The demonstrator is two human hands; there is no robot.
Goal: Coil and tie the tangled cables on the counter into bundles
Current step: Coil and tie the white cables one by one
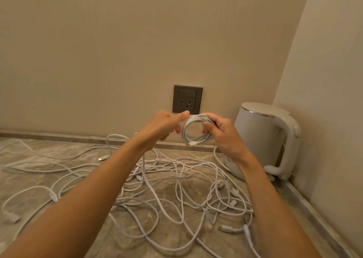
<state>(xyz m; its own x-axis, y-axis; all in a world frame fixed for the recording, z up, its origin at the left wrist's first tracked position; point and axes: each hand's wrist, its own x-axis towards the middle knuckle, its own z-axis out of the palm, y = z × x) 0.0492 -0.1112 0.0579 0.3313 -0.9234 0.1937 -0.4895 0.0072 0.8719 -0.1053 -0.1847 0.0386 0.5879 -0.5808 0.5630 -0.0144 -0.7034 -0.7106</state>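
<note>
Sprawling over the near part of the counter [29, 155] lie the tangled cables [167, 189], white leads looped across one another with plugs poking out at the edges. None of that heap looks bundled yet.

Above and beyond it both hands are raised. The right hand [222, 134] has its fingers curled round the right side of a small white coil [185, 133], holding it upright off the counter. The left hand [163, 126] pinches the coil's top between thumb and forefinger. One connector [191, 144] sticks out at the coil's bottom. A strand drops from under the left hand to the heap; I cannot tell whether it belongs to this coil.

I'd judge the winding of this first cable nearly finished and the tying about to start. The next move calls for keeping the loops clamped while the free end goes round them, or they will spring apart.

Behind stand a wall socket [187, 99] and, in the corner, a white kettle [265, 140].
</note>
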